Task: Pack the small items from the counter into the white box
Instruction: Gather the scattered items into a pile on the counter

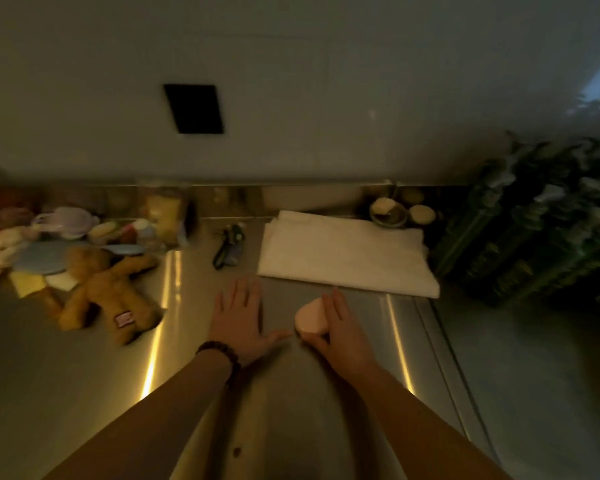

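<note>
A small pink rounded item [309, 317] sits low on the steel counter [84, 368], and my right hand [340, 332] grips it from the right with fingers and thumb curled round it. My left hand [238, 318] lies flat on the counter just left of it, fingers spread, thumb tip near the pink item. A white flat folded thing [343, 254], cloth or a flattened box, lies beyond both hands. A heap of small items [66, 237] lies at the far left: a brown teddy bear [111, 292], a blue plate, a pale cup, yellow and white pads.
A dark key bunch or tool [227, 244] lies between the heap and the white thing. Small bowls [390, 211] stand at the back right. Dark green plants [534, 220] crowd the right side. A wall with a black rectangle [194, 109] rises behind the counter.
</note>
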A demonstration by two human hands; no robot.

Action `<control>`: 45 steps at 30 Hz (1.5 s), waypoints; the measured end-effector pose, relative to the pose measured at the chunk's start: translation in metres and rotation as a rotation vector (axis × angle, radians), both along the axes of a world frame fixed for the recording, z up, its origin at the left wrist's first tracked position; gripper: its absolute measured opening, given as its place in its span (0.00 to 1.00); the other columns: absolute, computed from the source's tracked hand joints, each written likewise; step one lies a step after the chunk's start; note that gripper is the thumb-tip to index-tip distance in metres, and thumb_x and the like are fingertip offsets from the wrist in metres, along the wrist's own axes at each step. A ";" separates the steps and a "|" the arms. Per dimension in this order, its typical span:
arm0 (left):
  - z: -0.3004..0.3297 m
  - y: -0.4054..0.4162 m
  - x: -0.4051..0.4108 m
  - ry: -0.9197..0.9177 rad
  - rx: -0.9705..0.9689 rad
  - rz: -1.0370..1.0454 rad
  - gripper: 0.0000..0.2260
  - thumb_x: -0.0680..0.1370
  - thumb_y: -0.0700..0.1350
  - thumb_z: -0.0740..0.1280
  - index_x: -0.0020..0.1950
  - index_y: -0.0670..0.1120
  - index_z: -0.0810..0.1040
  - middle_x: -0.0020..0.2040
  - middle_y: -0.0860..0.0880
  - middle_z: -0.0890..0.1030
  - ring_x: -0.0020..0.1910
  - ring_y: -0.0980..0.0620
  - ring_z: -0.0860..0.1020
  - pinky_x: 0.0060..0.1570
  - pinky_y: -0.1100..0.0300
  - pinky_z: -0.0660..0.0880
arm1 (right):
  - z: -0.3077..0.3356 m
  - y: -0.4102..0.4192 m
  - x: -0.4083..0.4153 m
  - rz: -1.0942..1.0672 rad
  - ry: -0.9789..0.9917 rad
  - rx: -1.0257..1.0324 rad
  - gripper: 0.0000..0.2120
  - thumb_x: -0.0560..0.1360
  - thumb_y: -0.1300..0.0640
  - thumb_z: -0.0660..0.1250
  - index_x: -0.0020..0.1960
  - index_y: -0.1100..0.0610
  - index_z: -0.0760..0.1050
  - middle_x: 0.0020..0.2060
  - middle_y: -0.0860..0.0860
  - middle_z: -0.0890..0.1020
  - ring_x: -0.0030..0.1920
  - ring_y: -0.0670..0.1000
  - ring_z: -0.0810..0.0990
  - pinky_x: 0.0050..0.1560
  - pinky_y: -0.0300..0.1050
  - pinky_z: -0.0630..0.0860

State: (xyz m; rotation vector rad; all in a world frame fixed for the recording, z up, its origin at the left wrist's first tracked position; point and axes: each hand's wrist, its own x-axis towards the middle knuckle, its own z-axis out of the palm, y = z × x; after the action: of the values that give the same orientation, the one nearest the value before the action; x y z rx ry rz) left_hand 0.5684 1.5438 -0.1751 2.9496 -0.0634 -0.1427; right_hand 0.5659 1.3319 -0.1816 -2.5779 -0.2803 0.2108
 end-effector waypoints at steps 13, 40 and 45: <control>0.007 0.136 -0.001 0.034 0.123 0.330 0.57 0.57 0.82 0.42 0.75 0.48 0.38 0.76 0.42 0.38 0.73 0.45 0.34 0.70 0.40 0.36 | 0.006 0.181 0.106 0.351 0.046 -0.059 0.49 0.72 0.38 0.67 0.78 0.54 0.39 0.77 0.53 0.36 0.77 0.54 0.37 0.75 0.52 0.44; 0.002 0.215 -0.012 -0.031 -0.080 0.727 0.58 0.54 0.83 0.46 0.74 0.51 0.33 0.74 0.44 0.32 0.71 0.40 0.30 0.68 0.37 0.34 | -0.021 0.251 0.143 0.289 0.024 -0.029 0.66 0.53 0.15 0.51 0.77 0.53 0.36 0.77 0.56 0.37 0.75 0.55 0.33 0.72 0.53 0.34; -0.009 0.211 0.002 0.020 -0.155 0.776 0.60 0.52 0.84 0.44 0.73 0.51 0.29 0.74 0.43 0.32 0.71 0.38 0.32 0.68 0.38 0.36 | -0.022 0.281 0.140 0.294 -0.015 -0.106 0.61 0.59 0.17 0.49 0.77 0.55 0.36 0.76 0.59 0.37 0.76 0.58 0.34 0.72 0.54 0.35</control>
State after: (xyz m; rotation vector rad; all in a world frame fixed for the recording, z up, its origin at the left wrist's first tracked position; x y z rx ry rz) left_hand 0.5706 1.7545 -0.1844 2.5936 0.9977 -0.0484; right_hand 0.7061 1.6131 -0.2033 -2.6342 -0.6716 0.3202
